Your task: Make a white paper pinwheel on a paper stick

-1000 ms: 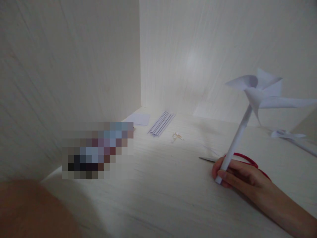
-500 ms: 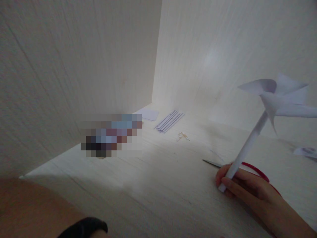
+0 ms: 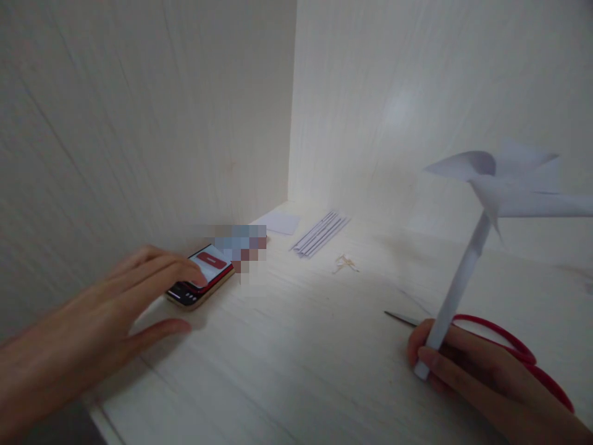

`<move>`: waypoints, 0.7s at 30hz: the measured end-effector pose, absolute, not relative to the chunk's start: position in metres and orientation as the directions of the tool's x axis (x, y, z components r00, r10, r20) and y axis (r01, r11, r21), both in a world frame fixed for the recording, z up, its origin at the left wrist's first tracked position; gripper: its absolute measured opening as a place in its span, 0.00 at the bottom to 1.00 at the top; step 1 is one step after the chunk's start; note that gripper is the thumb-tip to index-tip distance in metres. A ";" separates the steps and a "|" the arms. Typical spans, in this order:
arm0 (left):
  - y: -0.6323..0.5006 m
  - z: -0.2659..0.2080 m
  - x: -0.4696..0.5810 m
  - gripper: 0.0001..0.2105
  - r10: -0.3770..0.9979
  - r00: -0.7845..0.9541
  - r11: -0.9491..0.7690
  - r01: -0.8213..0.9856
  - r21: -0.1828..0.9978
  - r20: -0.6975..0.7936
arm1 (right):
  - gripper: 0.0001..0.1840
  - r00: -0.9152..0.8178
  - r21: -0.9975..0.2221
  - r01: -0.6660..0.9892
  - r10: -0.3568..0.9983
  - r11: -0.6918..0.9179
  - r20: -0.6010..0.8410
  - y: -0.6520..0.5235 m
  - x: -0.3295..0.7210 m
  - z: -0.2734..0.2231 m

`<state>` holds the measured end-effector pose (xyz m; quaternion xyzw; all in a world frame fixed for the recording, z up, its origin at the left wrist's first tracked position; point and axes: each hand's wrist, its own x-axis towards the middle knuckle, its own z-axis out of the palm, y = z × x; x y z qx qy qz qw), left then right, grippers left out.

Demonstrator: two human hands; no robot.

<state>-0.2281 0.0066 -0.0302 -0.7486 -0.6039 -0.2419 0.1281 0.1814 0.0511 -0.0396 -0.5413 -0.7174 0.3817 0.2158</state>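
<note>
A white paper pinwheel stands tilted at the right, its rolled paper stick pinched near the bottom end by my right hand. Behind that hand lie red-handled scissors, their blade tip pointing left. On the left, my left hand reaches over a smartphone that lies face up with its screen lit. The fingers are stretched out, fingertips over or on the screen, and the thumb is apart from them. Part of the phone is blurred by a mosaic.
Several thin rolled paper sticks lie in a row towards the back corner, beside a white paper sheet. A small heap of pale toothpick-like pieces sits in front of them. Pale wood-grain panels wall the table on two sides.
My left hand has come in from the lower left and reached the phone. The right hand still grips the pinwheel, which shows slightly further left. The view has shifted a little.
</note>
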 end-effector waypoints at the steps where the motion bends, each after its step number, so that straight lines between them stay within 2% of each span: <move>1: 0.009 -0.029 -0.236 0.19 0.832 0.195 -0.248 0.968 0.034 0.519 | 0.18 -0.327 -0.776 0.618 0.939 0.124 -0.110 0.051 0.183 -0.041; 3: 0.013 -0.029 -0.246 0.18 0.848 0.203 -0.231 0.973 -0.003 0.489 | 0.19 -0.335 -0.758 0.639 0.934 0.131 -0.120 0.053 0.185 -0.043; 4: 0.015 -0.028 -0.248 0.16 0.858 0.190 -0.223 0.975 0.014 0.477 | 0.19 -0.335 -0.750 0.647 0.935 0.139 -0.116 0.054 0.186 -0.043; 9: 0.021 -0.027 -0.243 0.14 0.952 -0.011 -0.067 0.967 0.244 0.307 | 0.20 -0.336 -0.770 0.629 0.930 0.102 -0.152 0.055 0.187 -0.041; 11: 0.022 -0.025 -0.241 0.14 0.960 -0.063 -0.021 0.956 0.292 0.272 | 0.20 -0.339 -0.779 0.619 0.928 0.094 -0.157 0.055 0.186 -0.041; 15: 0.022 -0.024 -0.243 0.19 0.976 -0.074 0.012 0.957 0.291 0.204 | 0.19 -0.317 -0.785 0.608 0.943 0.121 -0.100 0.055 0.186 -0.044; 21: 0.019 -0.024 -0.247 0.17 0.983 -0.035 -0.019 0.957 0.288 0.181 | 0.23 -0.309 -0.743 0.660 0.942 0.110 -0.134 0.060 0.192 -0.051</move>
